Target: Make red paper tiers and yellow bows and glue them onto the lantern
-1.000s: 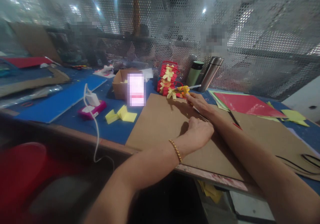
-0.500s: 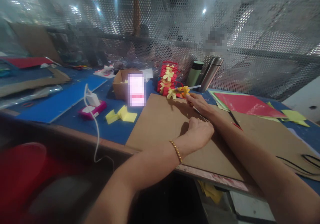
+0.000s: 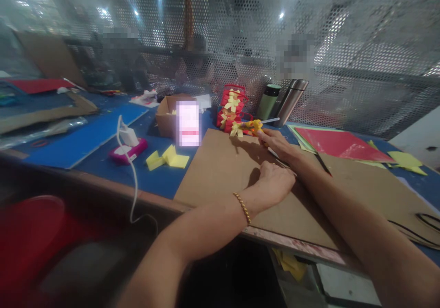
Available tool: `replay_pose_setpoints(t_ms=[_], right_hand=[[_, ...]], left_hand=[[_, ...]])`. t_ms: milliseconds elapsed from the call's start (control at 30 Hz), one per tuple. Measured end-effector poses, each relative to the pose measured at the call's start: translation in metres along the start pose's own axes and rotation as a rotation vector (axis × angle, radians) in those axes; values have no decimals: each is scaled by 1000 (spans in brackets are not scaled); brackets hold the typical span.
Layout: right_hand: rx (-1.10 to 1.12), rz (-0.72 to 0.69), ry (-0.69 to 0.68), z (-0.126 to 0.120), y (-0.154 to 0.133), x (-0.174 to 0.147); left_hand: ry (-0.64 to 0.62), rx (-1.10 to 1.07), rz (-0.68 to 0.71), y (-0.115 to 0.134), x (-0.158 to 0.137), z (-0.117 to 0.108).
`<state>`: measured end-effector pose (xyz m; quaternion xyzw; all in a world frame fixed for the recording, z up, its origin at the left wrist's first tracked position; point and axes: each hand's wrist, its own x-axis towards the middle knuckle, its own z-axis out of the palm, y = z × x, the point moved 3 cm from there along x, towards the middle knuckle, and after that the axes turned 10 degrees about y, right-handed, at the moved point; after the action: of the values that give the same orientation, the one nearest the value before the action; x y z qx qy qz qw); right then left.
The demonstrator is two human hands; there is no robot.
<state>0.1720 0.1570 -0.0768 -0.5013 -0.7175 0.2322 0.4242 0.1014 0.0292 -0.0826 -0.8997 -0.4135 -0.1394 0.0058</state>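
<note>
My right hand [image 3: 277,145] is closed around a yellow hot glue gun [image 3: 253,126], with a whitish glue stick [image 3: 271,121] poking out of its back end. The gun's front points left, close to a red paper craft with pale yellow bows [image 3: 232,101] that stands at the back of the cardboard sheet [image 3: 220,170]. Nearer to me, my left hand [image 3: 275,183] rests low over the cardboard with its fingers curled in. Whatever those fingers hold is hidden. A thin strip or cord [image 3: 280,161] shows between the two hands.
Left of the cardboard are folded yellow paper pieces [image 3: 168,157], a lit phone [image 3: 188,123], a small box [image 3: 165,115] and a pink power strip [image 3: 129,152] with a white cable. A green flask [image 3: 268,102] and a steel flask [image 3: 291,102] stand behind; red sheets [image 3: 343,144] lie right.
The glue gun and my right hand have shifted very slightly to the right. My left hand stays in about the same place.
</note>
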Motion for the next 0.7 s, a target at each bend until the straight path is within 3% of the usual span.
replay_pose_setpoints(t_ms=[367, 533, 700], right_hand=[[214, 97, -6, -34, -28, -19], [278, 77, 40, -77, -41, -49], [171, 124, 175, -139, -27, -90]], left_hand=[[-24, -15, 4, -4, 0, -4], [-57, 9, -12, -6, 2, -6], [-131, 33, -62, -10, 0, -14]])
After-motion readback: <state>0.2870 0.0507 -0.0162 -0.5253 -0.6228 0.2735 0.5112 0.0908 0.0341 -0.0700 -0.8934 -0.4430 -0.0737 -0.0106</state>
